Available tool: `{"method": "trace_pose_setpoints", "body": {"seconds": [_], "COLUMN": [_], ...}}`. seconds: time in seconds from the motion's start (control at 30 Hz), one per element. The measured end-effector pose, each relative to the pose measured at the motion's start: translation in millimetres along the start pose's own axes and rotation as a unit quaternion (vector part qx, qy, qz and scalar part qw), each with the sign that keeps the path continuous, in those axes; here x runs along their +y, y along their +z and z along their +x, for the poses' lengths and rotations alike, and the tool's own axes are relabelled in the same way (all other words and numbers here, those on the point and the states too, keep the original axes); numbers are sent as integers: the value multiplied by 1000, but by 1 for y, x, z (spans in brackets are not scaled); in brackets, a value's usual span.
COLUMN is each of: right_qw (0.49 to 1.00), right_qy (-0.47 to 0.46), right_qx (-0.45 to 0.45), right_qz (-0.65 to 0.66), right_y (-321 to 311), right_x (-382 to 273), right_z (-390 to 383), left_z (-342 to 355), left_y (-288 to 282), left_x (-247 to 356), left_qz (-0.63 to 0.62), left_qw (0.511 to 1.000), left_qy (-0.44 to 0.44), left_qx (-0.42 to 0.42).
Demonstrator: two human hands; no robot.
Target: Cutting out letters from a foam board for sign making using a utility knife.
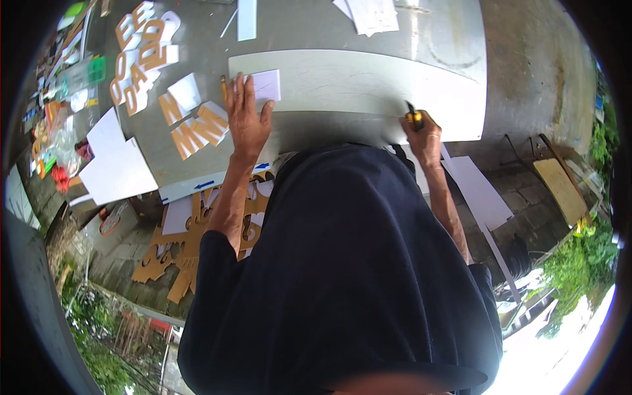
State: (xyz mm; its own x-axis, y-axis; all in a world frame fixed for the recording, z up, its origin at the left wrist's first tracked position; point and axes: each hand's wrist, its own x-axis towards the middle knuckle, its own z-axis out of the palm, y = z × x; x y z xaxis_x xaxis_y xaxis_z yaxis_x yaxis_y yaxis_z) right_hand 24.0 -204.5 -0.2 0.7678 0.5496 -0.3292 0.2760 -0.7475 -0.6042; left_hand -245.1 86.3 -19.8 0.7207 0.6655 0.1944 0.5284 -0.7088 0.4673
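My left hand (247, 124) lies flat with its fingers stretched out, over the left edge of a small white sheet (268, 85). That sheet rests on the left end of a long pale board (342, 82) covered in fine scratches. A thin yellow-brown stick (224, 87), perhaps a pencil, shows beside my left fingers. At the board's right part my right hand (423, 137) is closed around a yellow and black utility knife (415, 118). The knife's dark tip points up and away from me, apart from the small sheet.
Cut-out letters (139, 56), brown and white, lie on the grey table (197, 52) at the left. A large white sheet (118, 161) overhangs its left side. Brown cardboard offcuts (187, 243) lie below the near edge. White sheets (368, 14) lie farther back.
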Motion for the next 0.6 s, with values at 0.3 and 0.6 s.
{"method": "trace_pose_setpoints", "body": {"seconds": [0.3,0.6], "right_qw": [980,957], "right_qy": [7,235], "right_qx": [184,158], "right_qz": [-79,-55], "right_y": [-17,-92], "right_x": [22,83], "right_z": [6,49], "left_z": [-1,30], "left_y": [21,18], "left_x": [11,41], "left_qz": [49,36], "left_qw": [998,997], "left_qy": [22,32], "left_qx": [-26,-58]}}
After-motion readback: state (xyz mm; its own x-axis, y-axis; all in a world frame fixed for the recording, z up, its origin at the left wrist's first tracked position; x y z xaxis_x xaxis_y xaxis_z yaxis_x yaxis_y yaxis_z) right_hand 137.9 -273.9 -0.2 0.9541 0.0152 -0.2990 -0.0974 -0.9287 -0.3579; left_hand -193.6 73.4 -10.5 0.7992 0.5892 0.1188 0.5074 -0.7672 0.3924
